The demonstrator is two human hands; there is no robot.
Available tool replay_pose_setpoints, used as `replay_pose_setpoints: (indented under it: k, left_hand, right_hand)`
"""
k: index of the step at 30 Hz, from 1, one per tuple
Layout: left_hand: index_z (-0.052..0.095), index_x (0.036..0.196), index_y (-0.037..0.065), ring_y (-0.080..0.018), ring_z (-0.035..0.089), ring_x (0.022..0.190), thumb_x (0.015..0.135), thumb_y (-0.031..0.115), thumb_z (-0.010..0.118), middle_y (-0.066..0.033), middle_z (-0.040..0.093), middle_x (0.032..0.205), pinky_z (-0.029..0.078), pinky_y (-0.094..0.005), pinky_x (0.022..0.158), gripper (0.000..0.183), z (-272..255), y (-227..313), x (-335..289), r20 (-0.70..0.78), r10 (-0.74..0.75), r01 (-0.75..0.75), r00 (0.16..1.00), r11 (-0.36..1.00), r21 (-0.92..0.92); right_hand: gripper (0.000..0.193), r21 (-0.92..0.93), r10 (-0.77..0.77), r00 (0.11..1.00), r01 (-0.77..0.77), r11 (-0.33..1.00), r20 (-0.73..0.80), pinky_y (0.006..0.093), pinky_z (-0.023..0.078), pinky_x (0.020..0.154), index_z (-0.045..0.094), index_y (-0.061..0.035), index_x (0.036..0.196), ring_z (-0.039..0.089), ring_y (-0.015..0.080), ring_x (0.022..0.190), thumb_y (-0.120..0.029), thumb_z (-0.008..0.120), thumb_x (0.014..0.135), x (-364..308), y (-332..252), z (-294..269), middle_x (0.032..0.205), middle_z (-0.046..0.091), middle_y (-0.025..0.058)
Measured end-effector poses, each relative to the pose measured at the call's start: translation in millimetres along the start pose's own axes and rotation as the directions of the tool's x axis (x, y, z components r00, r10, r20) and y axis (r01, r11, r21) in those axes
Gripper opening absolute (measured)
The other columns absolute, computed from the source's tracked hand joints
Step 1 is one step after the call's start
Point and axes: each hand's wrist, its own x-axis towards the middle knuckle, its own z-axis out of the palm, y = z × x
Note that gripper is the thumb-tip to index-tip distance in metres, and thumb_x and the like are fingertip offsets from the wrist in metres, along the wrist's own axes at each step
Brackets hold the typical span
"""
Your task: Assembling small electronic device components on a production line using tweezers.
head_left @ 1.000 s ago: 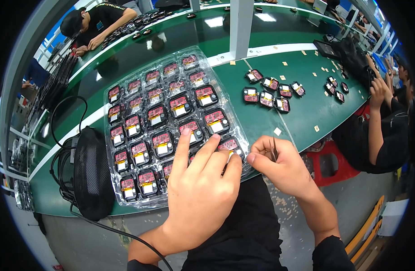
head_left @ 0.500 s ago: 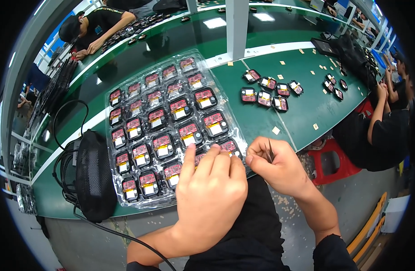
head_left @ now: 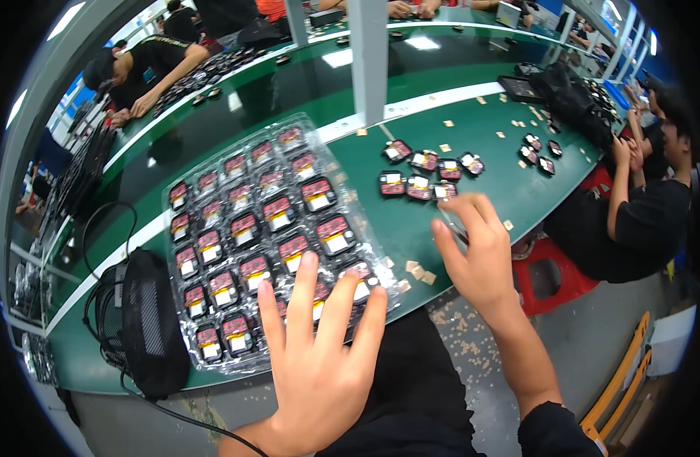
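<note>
A green bench [head_left: 540,202] is shown in a workshop, with other people placed around it. Seven loose cases [head_left: 419,187] are grouped on it to the right of the tray [head_left: 369,240], alongside its far half; each is squarish and dark-rimmed with a red board, so hardly any long axis is offered. The nearest of the group is found just ahead of the right hand [head_left: 478,247], slightly to its left; whether it is touched by the fingertips cannot be told. Of the two hands, the right is placed much nearer to the group. Tweezers [head_left: 458,227] are gripped in it, partly hidden, their long axis directed forward and leftward, roughly toward the group; its thumb and forefinger are parted.

The left hand [head_left: 319,373] is held over the tray's near right corner, fingers spread, tips among the seated cases [head_left: 255,272]; nothing is pinched by it. The tray is set aslant on the bench. Tan chips [head_left: 420,272] are scattered just right of the tray, and a mesh bag [head_left: 158,320] is laid just beside its left edge. Well to the tray's right, a red stool [head_left: 578,288] is seen by a co-worker [head_left: 645,228].
</note>
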Motion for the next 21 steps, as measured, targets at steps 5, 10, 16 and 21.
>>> replay_pose_setpoints:
  k: [5,10,16,21]
  left_hand:
    - [0.075,0.110,0.010,-0.0411,0.059,0.123,0.077,0.003,0.075,-0.0124,0.066,0.121,0.041,-0.0587,0.108,0.034,23.1,28.9,-33.5,-0.179,0.206,-0.268,0.962,0.833,-0.484]
    - [0.076,0.107,0.010,-0.0423,0.059,0.123,0.077,0.000,0.074,-0.0127,0.067,0.119,0.042,-0.0578,0.109,0.031,58.0,51.9,-61.2,-0.066,0.242,-0.218,0.968,0.677,-0.703]
    - [0.067,0.117,-0.004,-0.0329,0.065,0.116,0.093,0.004,0.069,-0.0189,0.065,0.124,0.052,-0.0437,0.101,0.025,80.4,49.0,-78.3,0.309,-0.150,0.331,0.939,0.159,-0.930]
    - [0.046,0.142,-0.008,-0.0305,0.057,0.125,0.094,0.041,0.074,-0.0218,0.053,0.142,0.049,-0.0432,0.103,0.074,86.3,53.5,-76.7,0.266,-0.356,0.212,0.896,-0.183,-0.960]
  right_hand:
    - [0.026,-0.319,0.131,0.988,-0.099,0.943,0.079,0.0504,0.058,0.070,0.062,-0.0065,0.109,0.071,0.0400,0.083,-0.023,0.072,0.091,4.8,41.0,11.0,0.122,0.062,0.0127]
    - [0.027,-0.202,0.206,0.961,-0.168,0.965,0.186,0.0449,0.056,0.067,0.057,-0.0061,0.100,0.068,0.0366,0.083,-0.021,0.076,0.088,-5.2,38.7,-0.8,0.102,0.064,0.0099]
    - [0.030,0.412,0.158,0.932,-0.290,0.864,0.325,0.0393,0.056,0.072,0.058,-0.0045,0.097,0.069,0.0239,0.090,-0.020,0.081,0.087,-41.3,5.8,-44.3,0.103,0.067,0.0105]
    - [0.040,0.651,-0.061,0.901,-0.263,0.712,0.430,0.0265,0.055,0.061,0.058,-0.0028,0.098,0.069,0.0187,0.088,-0.019,0.088,0.080,-92.8,-23.9,-46.8,0.118,0.069,0.0148]
